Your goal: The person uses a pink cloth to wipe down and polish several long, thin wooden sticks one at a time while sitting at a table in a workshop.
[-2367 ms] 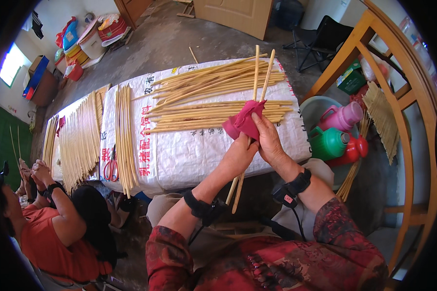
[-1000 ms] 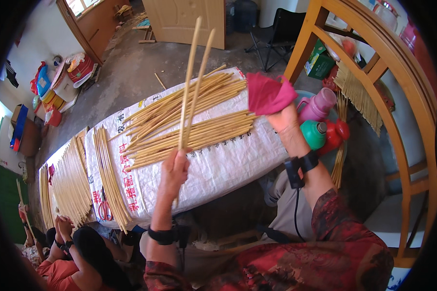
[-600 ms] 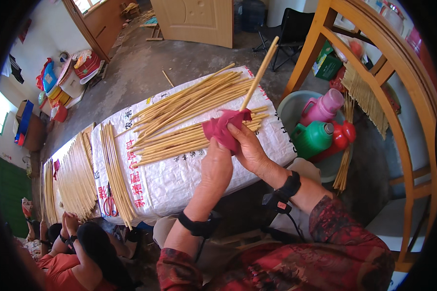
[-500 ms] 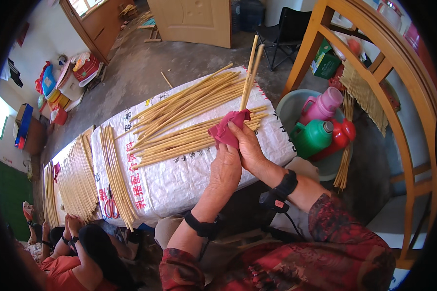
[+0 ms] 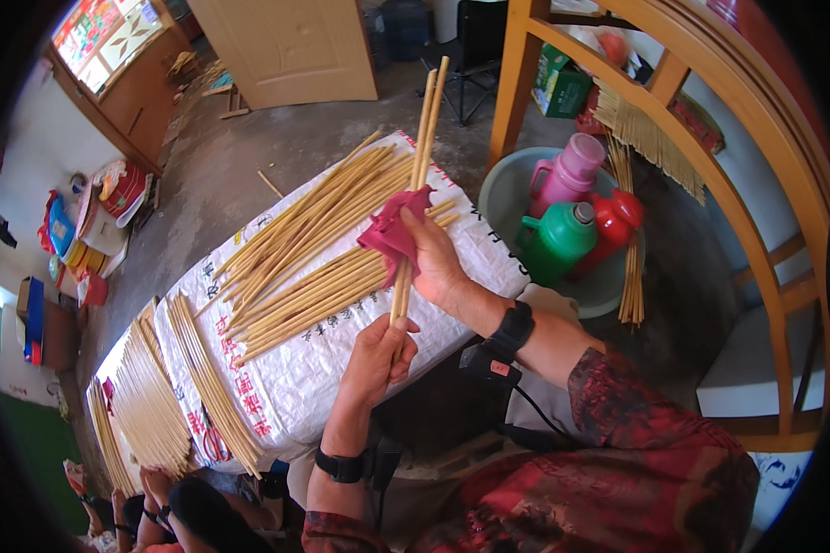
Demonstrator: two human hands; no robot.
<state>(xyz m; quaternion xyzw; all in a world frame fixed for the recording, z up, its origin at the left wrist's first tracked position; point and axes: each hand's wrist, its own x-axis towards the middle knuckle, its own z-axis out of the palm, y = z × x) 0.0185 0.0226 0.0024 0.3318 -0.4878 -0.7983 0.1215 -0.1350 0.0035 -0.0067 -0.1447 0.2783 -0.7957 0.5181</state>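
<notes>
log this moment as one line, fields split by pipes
left hand: holding two sticks | right hand: holding cloth against them | sheet: more sticks laid out | basin: three flasks

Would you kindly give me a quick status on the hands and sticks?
Left hand gripping two sticks low. Right hand holding red cloth against them, higher up. More sticks lying on white sacking, none visibly blocking the hands.

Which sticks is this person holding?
The two sticks gripped in the left hand, pink cloth held against them by the right hand; those on the white sheet lie flat.
</notes>
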